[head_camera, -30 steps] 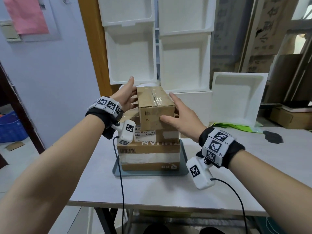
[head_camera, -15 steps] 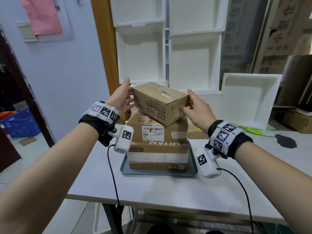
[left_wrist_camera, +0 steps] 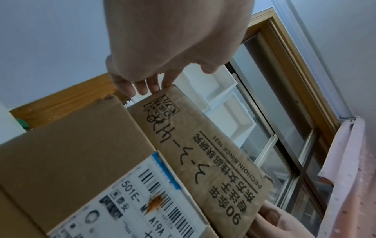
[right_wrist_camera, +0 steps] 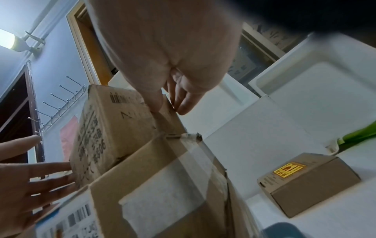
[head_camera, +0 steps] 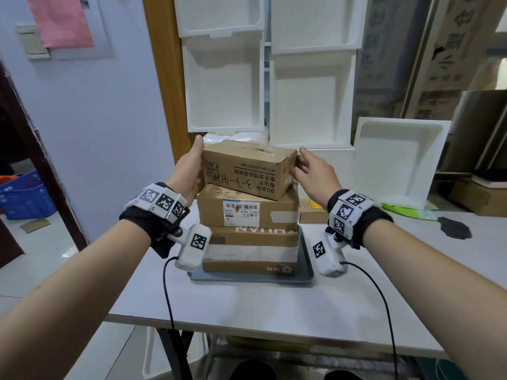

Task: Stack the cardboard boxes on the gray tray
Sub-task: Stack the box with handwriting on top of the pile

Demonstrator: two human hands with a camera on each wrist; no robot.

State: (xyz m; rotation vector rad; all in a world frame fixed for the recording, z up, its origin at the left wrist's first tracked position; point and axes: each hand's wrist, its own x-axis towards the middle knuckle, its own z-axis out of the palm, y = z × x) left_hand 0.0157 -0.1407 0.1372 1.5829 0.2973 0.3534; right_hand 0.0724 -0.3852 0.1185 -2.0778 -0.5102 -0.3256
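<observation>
Three cardboard boxes stand stacked on the gray tray (head_camera: 305, 272): a wide bottom box (head_camera: 249, 252), a labelled middle box (head_camera: 247, 211) and a smaller printed top box (head_camera: 247, 171). The top box lies crosswise on the middle box (left_wrist_camera: 71, 153), its long printed side (left_wrist_camera: 203, 161) facing me, slightly askew. My left hand (head_camera: 192, 165) presses flat against its left end, fingers straight (left_wrist_camera: 146, 85). At the opposite end my right hand (head_camera: 308, 171) touches the box (right_wrist_camera: 105, 128) with thumb and fingertips (right_wrist_camera: 156, 103).
A small brown box with a yellow sticker (head_camera: 312, 213) lies on the white table (head_camera: 274, 305) just behind and right of the tray. White foam trays (head_camera: 397, 160) lean against the back wall. A dark patch (head_camera: 454, 229) and green bag (head_camera: 406, 211) sit far right.
The top box has been turned from end-on to crosswise between both hands and has settled level on the stack. Both hands stayed at its two ends.
</observation>
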